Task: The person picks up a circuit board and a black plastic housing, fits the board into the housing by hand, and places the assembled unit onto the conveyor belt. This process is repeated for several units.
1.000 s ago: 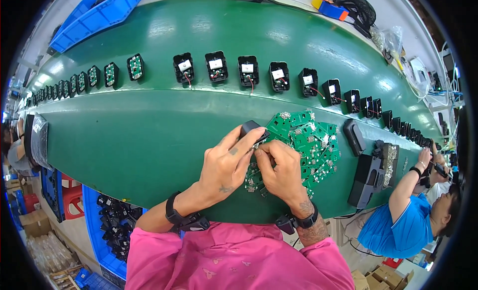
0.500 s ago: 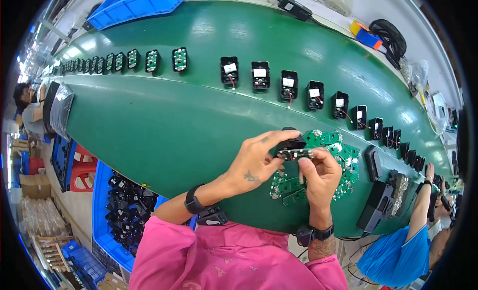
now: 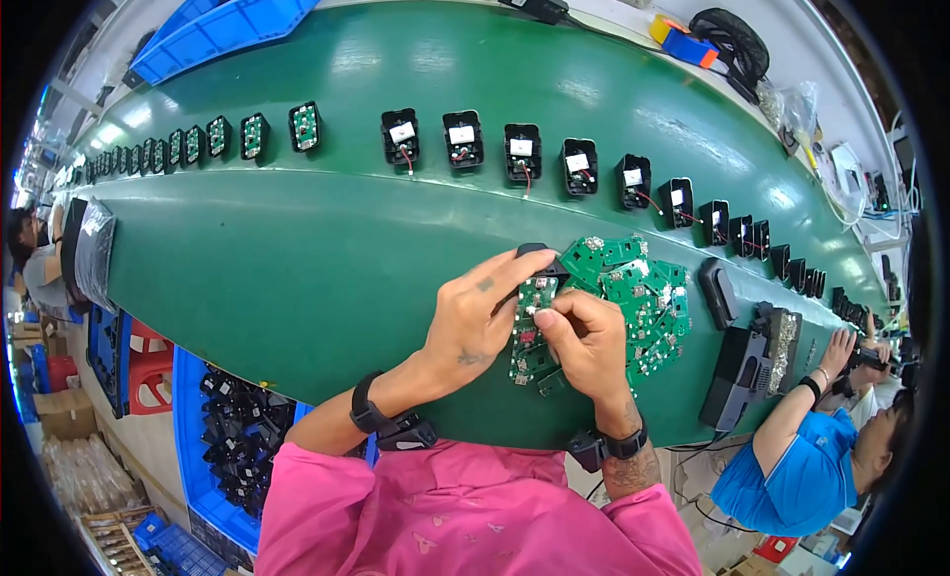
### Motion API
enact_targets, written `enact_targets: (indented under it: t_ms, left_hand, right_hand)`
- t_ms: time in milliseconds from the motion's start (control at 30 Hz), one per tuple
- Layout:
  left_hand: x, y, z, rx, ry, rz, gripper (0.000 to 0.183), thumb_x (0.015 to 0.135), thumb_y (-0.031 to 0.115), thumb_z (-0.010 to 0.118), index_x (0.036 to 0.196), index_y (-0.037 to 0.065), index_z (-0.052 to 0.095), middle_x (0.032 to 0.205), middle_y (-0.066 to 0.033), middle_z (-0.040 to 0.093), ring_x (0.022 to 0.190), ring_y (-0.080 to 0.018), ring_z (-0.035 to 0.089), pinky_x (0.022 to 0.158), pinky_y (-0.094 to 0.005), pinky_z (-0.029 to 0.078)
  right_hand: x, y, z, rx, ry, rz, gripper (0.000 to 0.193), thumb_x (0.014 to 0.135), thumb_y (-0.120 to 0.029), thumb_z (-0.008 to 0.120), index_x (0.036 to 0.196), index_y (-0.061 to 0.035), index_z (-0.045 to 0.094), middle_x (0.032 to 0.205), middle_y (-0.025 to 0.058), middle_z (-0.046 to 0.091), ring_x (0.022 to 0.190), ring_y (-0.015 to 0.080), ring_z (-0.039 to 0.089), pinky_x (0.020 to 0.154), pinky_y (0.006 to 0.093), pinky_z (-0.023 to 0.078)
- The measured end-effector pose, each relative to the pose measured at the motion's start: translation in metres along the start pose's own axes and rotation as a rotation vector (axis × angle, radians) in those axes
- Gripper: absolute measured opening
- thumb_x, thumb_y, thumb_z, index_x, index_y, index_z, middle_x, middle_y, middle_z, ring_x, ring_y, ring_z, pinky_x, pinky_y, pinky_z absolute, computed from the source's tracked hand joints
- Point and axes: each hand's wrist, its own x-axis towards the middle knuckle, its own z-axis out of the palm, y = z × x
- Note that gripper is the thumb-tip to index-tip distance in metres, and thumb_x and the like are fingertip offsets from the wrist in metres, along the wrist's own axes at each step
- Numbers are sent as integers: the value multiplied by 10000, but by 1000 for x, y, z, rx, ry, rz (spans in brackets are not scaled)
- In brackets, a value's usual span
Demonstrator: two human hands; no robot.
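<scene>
My left hand (image 3: 469,319) is closed around a black plastic housing (image 3: 535,250), most of which its fingers and the board hide. Over the housing's open side lies a green circuit board (image 3: 535,296), its component side facing up. The thumb and fingertips of my right hand (image 3: 588,346) are pinched together against the board's right edge. Whether the board sits fully inside the housing, I cannot tell. Just beyond and to the right of my hands spreads a loose pile of green circuit boards (image 3: 648,304) on the green table (image 3: 257,269).
Black housings with white blocks and red wires (image 3: 522,155) line the table's middle; housings with boards (image 3: 305,128) continue left. Blue bins (image 3: 188,418) hold black parts at lower left and stand at the back (image 3: 233,32). A dark grey device (image 3: 737,378) and a co-worker (image 3: 792,467) are right.
The circuit board has turned from edge-on to face-up over the housing. My right fingers have shifted onto it. The whole view has swung, so the table's things appear farther left.
</scene>
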Motion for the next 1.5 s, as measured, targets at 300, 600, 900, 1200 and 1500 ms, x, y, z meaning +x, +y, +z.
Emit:
enact_targets:
  t_ms: [300,600,900,1200,1500]
  left_hand:
    - [8,7,-6,-156,-140,-303,513,839,-106,532,1324,54,578,1192,-187,662,911,-242,718,734,-337,580]
    - [6,7,1,-580,-168,-593,318,987,98,544,1298,34,566,1091,-139,663,655,-153,697,543,-241,568]
    - [3,10,9,-635,-150,-644,315,1017,130,510,1315,32,531,1015,-141,671,601,-164,692,489,-252,555]
    - [-8,15,21,-478,-66,-382,276,1016,90,502,1281,22,541,1031,-166,667,588,-173,690,494,-269,558]
    - [17,10,-11,-327,27,-366,281,981,31,516,1257,44,567,1073,-120,617,632,-171,676,482,-265,564]
  right_hand:
    - [1,1,2,-54,136,40,238,925,-114,678,732,8,608,574,-12,528,519,43,418,464,240,318]
    - [0,6,3,-162,206,115,146,917,-126,689,933,4,624,646,-4,529,570,42,424,481,238,330]
    - [2,0,10,-95,131,64,432,986,-118,550,1400,-8,494,892,164,654,709,241,656,652,359,519]
    - [-3,14,7,-22,159,-156,391,994,-68,533,1380,-11,525,1020,66,623,884,122,574,793,274,486]
    - [7,6,-2,-42,161,-82,378,888,-49,681,1261,-34,621,1015,91,599,850,147,596,759,255,488]
